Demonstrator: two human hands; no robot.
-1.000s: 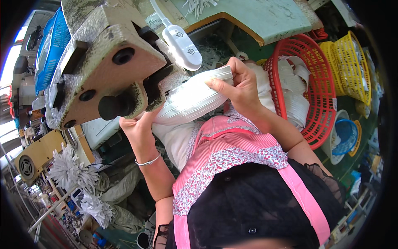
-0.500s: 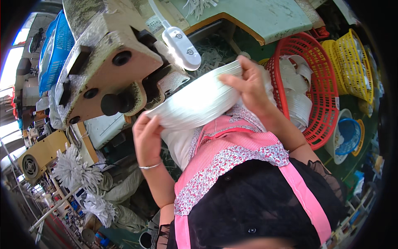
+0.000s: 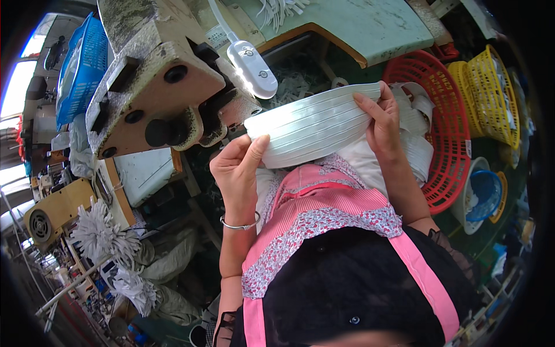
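Observation:
A wide white band (image 3: 312, 124) with lengthwise ribs or stitched lines is stretched between my two hands, above my lap. My left hand (image 3: 237, 159) pinches its left end, thumb on top and fingers beneath. At the other end, my right hand (image 3: 378, 118) grips the upper right corner between thumb and fingers. The band curves slightly, its broad face turned up. Just left of it stands the head of a sewing machine (image 3: 167, 87), worn and beige, with a white switch lamp (image 3: 253, 68) hanging beside it. The machine does not touch the band.
A red plastic basket (image 3: 454, 133) at the right holds similar white pieces (image 3: 413, 147). Beyond it are yellow baskets (image 3: 491, 95) and a blue basin (image 3: 485, 194). A pale green tabletop (image 3: 370, 29) lies ahead. White strip bundles (image 3: 104, 234) hang at the left, below a blue basket (image 3: 84, 69).
Both hands and the band have shifted right, away from the machine. The band's face now shows its ribs more plainly and overlaps the red basket's near side.

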